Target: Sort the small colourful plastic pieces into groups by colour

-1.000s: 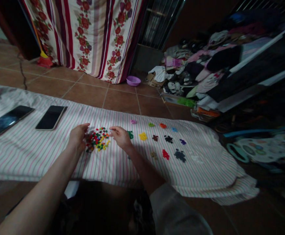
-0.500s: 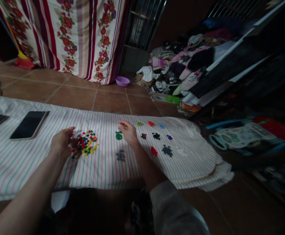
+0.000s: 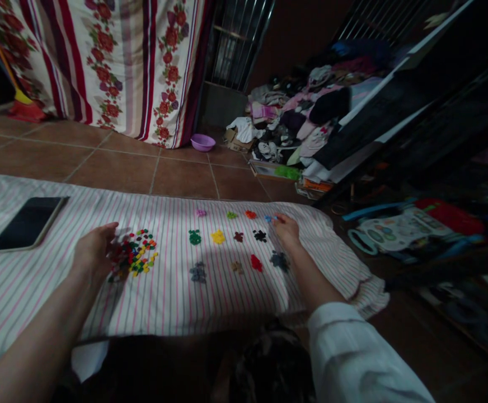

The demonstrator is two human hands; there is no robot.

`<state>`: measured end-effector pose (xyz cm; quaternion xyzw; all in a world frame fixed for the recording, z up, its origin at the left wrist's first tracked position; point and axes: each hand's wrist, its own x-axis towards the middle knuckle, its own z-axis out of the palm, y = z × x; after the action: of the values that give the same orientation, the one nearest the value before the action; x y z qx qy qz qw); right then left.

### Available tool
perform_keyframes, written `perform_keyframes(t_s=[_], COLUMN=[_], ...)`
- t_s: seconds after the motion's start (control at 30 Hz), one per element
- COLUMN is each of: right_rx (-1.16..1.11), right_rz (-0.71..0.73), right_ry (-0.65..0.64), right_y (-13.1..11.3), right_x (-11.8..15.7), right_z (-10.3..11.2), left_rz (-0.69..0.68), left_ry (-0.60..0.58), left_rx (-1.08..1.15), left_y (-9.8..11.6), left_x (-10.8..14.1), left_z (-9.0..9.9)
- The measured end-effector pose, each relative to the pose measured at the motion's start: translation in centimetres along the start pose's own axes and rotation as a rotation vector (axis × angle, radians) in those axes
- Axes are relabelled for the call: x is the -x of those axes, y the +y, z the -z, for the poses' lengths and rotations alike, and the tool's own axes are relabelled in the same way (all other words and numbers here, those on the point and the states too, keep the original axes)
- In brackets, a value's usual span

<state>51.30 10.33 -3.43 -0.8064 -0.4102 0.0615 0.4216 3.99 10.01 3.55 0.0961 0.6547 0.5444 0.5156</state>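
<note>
Small multicoloured pieces lie in a mixed heap on the striped cloth. My left hand rests at the heap's left edge, fingers apart and partly stretched over it; its lower fingers are blurred. To the right, pieces lie in small single-colour piles, among them green, yellow, red, black and grey. My right hand is at the blue pile in the far row, fingertips pinched together. Whatever is between them is too small to make out.
A phone lies on the cloth at the left, with another dark object's corner at the frame edge. Beyond the cloth are a tiled floor, a purple basin, a curtain and a heap of clothes.
My right hand has moved right, from beside the green pile to the blue pile, uncovering the yellow, pink and tan piles. My left hand stays by the mixed heap. The view has shifted slightly.
</note>
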Motion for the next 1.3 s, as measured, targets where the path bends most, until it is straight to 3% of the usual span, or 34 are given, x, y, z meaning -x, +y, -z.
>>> perform_keyframes(t_s=[0.1, 0.23, 0.47, 0.63, 0.83, 1.03, 1.13, 1.2, 1.3], right_rx=[0.046, 0.097, 0.082, -0.074, -0.242, -0.271, -0.282, -0.318, -0.427], right_rz=[-0.116, -0.166, -0.053, -0.054, -0.116, -0.147, -0.117, -0.076, -0.028], right_ry=[0.032, -0.023, -0.091, -0.145, -0.086, -0.005, 0.018, -0.030, -0.223], right_y=[1.7, 2.3, 2.2, 2.5, 2.2, 0.2, -1.7, -3.6, -7.3], right_x=[-1.4, -2.6, -3.5, -3.0, -2.4, -1.7, -0.1, 1.8, 5.9], right_z=[0.9, 0.6, -0.7, -1.4, -1.2, -0.1, -0.6, -1.5, -3.3], left_rz=[0.004, 0.007, -0.015, -0.048, -0.059, -0.051, -0.038, -0.021, -0.012], left_ry=[0.018, 0.047, 0.046, 0.029, 0.011, -0.001, 0.016, 0.016, 0.006], left_rx=[0.008, -0.008, -0.040, -0.045, -0.034, -0.032, -0.004, 0.027, 0.052], left_y=[-0.1, -0.1, -0.1, -0.2, -0.4, 0.1, 0.4, 0.5, 0.7], left_x=[0.3, 0.7, 0.7, 0.1, -0.4, -0.3, -0.4, -0.4, -0.3], left_z=[-0.3, -0.8, -1.0, -0.8, -0.3, 0.3, 0.7, 1.0, 1.5])
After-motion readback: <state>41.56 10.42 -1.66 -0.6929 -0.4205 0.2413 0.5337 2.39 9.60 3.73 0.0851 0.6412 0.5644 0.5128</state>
